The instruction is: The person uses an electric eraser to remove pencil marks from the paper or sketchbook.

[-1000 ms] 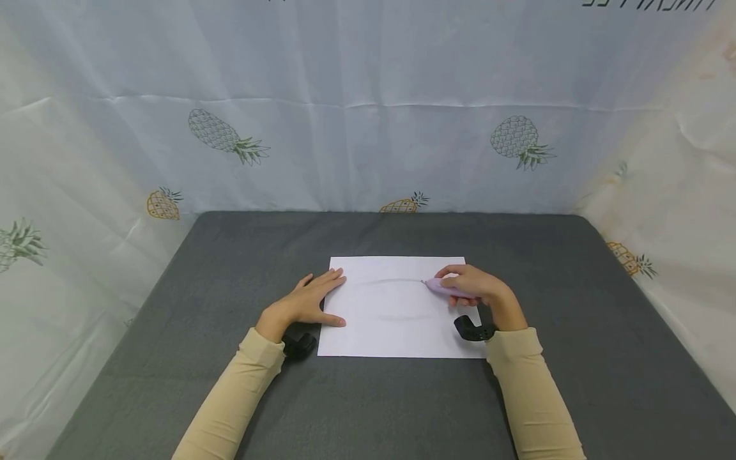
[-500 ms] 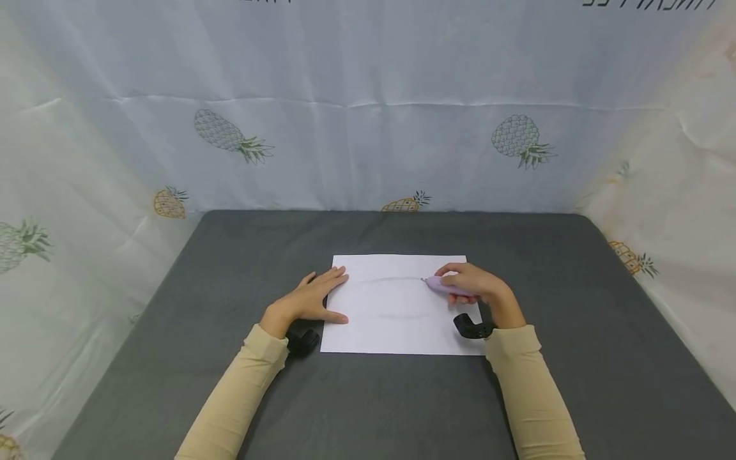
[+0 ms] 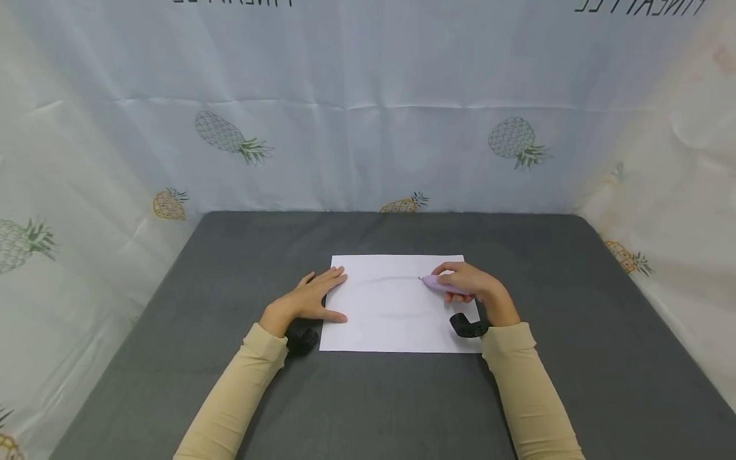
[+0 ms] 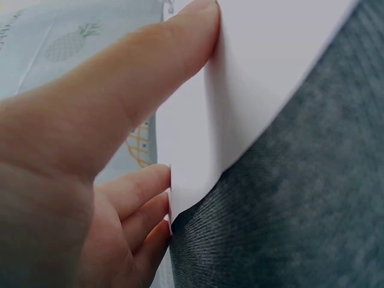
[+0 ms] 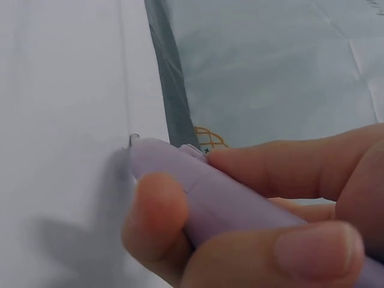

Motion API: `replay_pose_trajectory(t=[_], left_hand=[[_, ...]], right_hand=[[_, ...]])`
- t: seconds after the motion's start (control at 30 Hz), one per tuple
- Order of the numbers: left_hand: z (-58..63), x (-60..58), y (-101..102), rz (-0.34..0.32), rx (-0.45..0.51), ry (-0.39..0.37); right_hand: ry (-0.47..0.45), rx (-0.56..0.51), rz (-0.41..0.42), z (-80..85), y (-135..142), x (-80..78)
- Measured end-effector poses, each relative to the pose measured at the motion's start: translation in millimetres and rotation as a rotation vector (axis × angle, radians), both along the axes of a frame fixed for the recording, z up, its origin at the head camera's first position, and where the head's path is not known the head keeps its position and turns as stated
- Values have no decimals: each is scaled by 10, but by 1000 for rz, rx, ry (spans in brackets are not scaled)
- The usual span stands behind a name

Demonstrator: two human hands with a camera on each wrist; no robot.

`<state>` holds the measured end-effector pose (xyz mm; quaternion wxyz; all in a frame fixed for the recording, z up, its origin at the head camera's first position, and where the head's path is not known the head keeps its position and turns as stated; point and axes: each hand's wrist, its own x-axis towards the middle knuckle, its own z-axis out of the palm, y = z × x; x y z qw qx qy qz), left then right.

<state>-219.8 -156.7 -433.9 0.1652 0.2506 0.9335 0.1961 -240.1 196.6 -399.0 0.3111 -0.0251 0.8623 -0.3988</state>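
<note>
A white sheet of paper (image 3: 397,332) lies on the dark grey table. My left hand (image 3: 306,303) rests on its left edge with the fingers spread and straight. In the left wrist view the thumb (image 4: 174,42) presses on the sheet, and the paper edge bows up near the fingers. My right hand (image 3: 473,281) grips a lavender utility knife (image 5: 222,195), its small metal tip touching the paper in the upper right part. The index finger lies by a raised slider on the knife. A thin line runs across the sheet to the tip.
The dark grey table (image 3: 368,409) spreads around the sheet. A pineapple-print curtain (image 3: 356,147) hangs behind it and at both sides. Black wrist cameras, such as the right one (image 3: 467,326), sit close over the paper and table.
The right hand and knife appear a touch further left, along with a small shift of the whole head view. The left hand stays on the paper's left edge.
</note>
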Motion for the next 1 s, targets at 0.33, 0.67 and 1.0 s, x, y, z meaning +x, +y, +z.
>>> replay_pose_trajectory(t=[0.33, 0.67, 1.0], left_hand=[[17, -9, -16, -5, 10, -7], [11, -8, -10, -8, 5, -16], [-4, 0, -6, -8, 3, -1]], right_hand=[[-5, 33, 14, 38, -22, -2], [13, 15, -14, -38, -46, -5], [-8, 22, -9, -21, 13, 12]])
